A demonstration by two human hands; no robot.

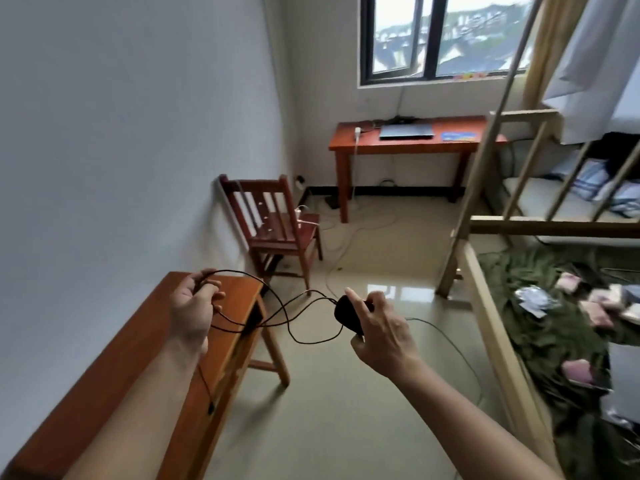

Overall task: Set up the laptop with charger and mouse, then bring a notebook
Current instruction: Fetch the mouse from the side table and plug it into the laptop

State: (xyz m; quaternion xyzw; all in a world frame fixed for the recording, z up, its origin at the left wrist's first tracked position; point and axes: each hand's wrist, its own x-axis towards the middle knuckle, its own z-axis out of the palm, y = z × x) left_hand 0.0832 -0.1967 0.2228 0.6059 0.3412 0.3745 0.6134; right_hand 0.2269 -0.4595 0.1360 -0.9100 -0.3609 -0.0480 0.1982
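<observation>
My right hand [381, 332] grips the black mouse [347, 313]; my left hand [194, 308] clasps its looping cable [277, 306]. The closed laptop [407, 130] lies on the far desk [398, 145].

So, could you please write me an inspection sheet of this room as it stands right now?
Surface: far desk under the window; near desk at the left.
Job's things: closed laptop on far desk; black mouse in right hand; no notebook identifiable.
Clutter: blue flat item beside laptop; small items on green bedding.
Grippers: left hand holds mouse cord.
Cables: white power strip on far desk; cords on floor.
Surroundings: chair, bunk bed.
</observation>
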